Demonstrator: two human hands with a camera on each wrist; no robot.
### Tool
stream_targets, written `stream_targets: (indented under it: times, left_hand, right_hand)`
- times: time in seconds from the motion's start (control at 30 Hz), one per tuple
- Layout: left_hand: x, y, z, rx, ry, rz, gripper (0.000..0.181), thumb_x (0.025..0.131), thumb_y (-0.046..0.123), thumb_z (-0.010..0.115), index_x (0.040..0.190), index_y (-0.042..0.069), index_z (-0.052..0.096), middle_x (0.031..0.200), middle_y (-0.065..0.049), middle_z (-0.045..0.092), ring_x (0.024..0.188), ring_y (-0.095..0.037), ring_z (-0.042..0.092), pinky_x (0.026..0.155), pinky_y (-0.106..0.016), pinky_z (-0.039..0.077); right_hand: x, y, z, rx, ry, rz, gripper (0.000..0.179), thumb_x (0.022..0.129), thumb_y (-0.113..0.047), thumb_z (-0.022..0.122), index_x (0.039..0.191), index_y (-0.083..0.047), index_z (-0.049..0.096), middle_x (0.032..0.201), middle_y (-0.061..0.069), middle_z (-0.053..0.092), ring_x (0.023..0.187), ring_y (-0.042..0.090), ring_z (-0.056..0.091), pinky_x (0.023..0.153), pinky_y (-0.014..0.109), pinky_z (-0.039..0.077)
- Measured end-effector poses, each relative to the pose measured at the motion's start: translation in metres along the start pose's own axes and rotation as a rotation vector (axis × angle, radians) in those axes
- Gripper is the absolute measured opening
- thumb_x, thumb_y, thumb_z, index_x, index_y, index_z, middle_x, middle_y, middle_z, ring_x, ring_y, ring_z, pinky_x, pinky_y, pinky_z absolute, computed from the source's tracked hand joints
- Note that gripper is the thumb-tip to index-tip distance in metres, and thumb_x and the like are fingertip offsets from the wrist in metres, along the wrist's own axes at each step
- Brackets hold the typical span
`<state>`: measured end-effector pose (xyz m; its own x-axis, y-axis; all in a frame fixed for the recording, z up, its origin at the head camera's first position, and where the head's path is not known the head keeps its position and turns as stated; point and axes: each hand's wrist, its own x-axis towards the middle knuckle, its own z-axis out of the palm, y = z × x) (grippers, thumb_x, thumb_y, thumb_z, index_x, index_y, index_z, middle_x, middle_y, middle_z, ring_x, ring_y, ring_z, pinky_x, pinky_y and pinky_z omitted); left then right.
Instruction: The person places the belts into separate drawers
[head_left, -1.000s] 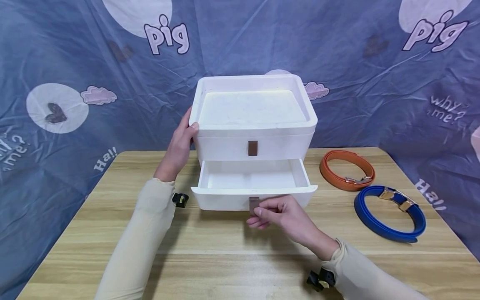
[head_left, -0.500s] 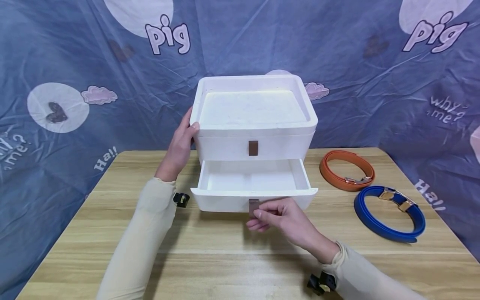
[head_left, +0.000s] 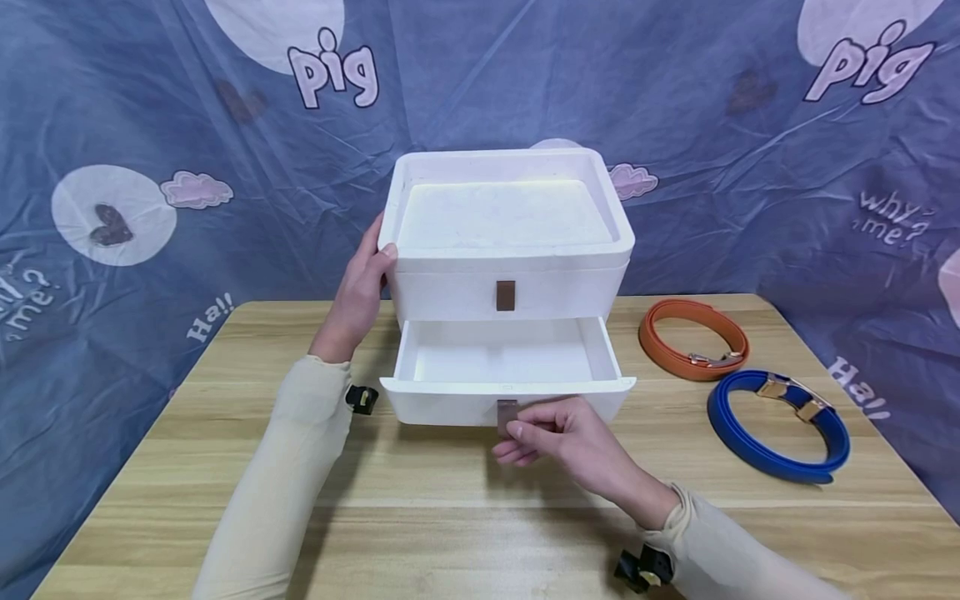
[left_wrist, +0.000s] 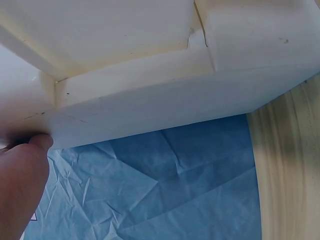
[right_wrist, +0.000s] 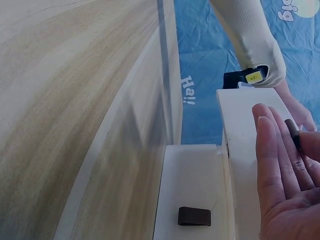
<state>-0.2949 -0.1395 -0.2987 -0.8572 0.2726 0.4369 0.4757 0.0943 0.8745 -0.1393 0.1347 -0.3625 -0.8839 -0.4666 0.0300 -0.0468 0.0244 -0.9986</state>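
Note:
A white two-drawer storage box (head_left: 442, 292) stands on the table, its lower drawer (head_left: 442, 406) pulled out with nothing inside. My right hand (head_left: 577, 442) pinches the brown pull tab (head_left: 506, 414) of that drawer. Between thumb and fingers, the same tab (right_wrist: 292, 133) also shows in the right wrist view. My left hand (head_left: 356, 296) rests against the box's left side, thumb at the front corner, fingers reaching back along the wall. In the left wrist view only part of that hand (left_wrist: 25, 177) shows beside the white wall (left_wrist: 140, 117).
On the right of the wooden table (head_left: 420, 533) lie a coiled orange belt (head_left: 667, 360) and a coiled blue belt (head_left: 750, 446), both with metal buckles. The closed upper drawer has a brown tab (head_left: 506, 296). A blue printed cloth (head_left: 480, 75) hangs behind.
The lower drawer and my right hand on its tab have come very slightly toward me. My left hand stays in place on the box.

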Motion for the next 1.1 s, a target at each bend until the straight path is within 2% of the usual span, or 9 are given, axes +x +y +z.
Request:
stream_targets:
  times: [0.47,0.77,1.1]
  left_hand:
    - [-0.0004,-0.0001,-0.0006,0.004,-0.005,-0.001,0.061,0.101,0.032,0.036,0.158,0.017,0.02,0.153,-0.009,0.032,0.123,-0.027,0.041,0.102,-0.046,0.032]
    - [0.0,0.0,-0.0001,-0.013,-0.008,0.009,0.06,0.101,0.03,0.036,0.158,0.017,0.021,0.152,-0.008,0.033,0.121,-0.026,0.043,0.101,-0.045,0.034]
    - [-0.0001,-0.0005,-0.0013,-0.009,-0.003,-0.001,0.061,0.101,0.032,0.036,0.158,0.017,0.021,0.153,-0.009,0.031,0.125,-0.027,0.041,0.103,-0.048,0.031]
  right_hand:
    - [-0.0019,0.0004,0.0012,-0.001,-0.008,-0.016,0.02,0.097,-0.005,0.058,0.104,0.012,0.068,0.091,0.019,0.072,0.085,0.034,0.07,0.075,0.047,0.054]
    - [-0.0034,-0.0004,0.0009,0.001,-0.004,-0.008,0.02,0.098,-0.006,0.058,0.104,0.009,0.069,0.091,0.016,0.073,0.085,0.034,0.07,0.074,0.042,0.055]
    - [-0.0044,0.0011,0.0006,0.023,-0.007,0.0,0.02,0.097,-0.005,0.058,0.105,0.01,0.069,0.09,0.017,0.072,0.084,0.035,0.07,0.075,0.049,0.053]
